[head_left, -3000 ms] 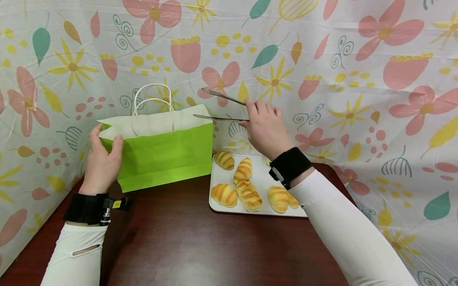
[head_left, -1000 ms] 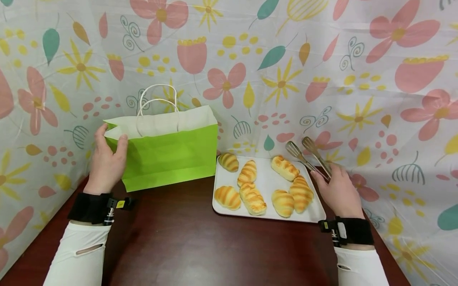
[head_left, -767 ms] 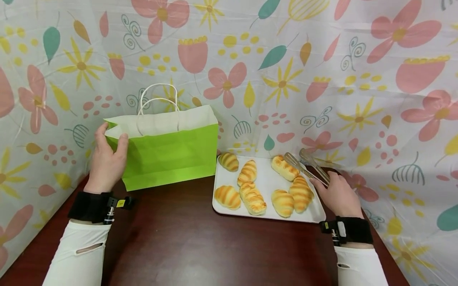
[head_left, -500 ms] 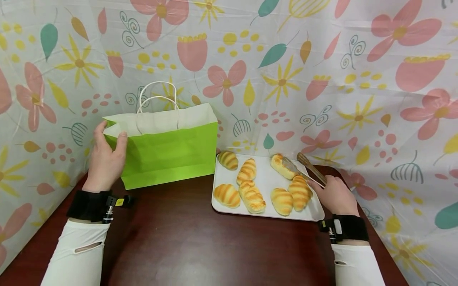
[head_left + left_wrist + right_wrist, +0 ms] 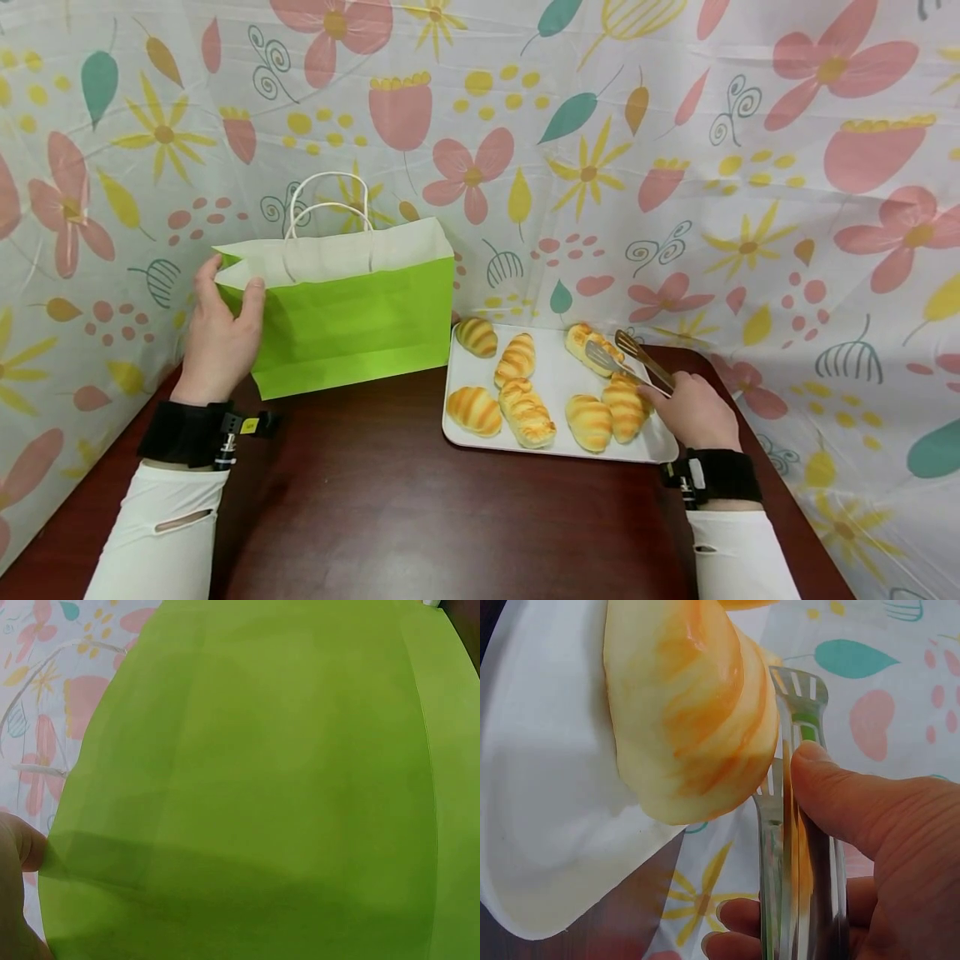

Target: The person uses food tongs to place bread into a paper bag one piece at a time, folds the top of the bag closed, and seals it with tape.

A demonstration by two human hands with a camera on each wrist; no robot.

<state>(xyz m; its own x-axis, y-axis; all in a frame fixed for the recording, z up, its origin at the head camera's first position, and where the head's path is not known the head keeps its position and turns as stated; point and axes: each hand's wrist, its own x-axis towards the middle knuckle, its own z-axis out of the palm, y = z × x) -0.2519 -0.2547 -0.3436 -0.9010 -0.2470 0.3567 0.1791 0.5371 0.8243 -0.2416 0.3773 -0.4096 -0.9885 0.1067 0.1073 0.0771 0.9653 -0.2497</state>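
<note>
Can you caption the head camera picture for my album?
Left grip pinches a bright green paper bag; right grip holds slim metal tongs by golden oblong bread rolls on a white rectangular tray.

Both hands gripping, well apart

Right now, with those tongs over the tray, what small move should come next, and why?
Probably a gentle squeeze of the tongs by the right hand: the tips stand apart, one in front of the back-right bread roll, the other by its right end, though contact is unclear. The left hand grips the green paper bag.
</note>
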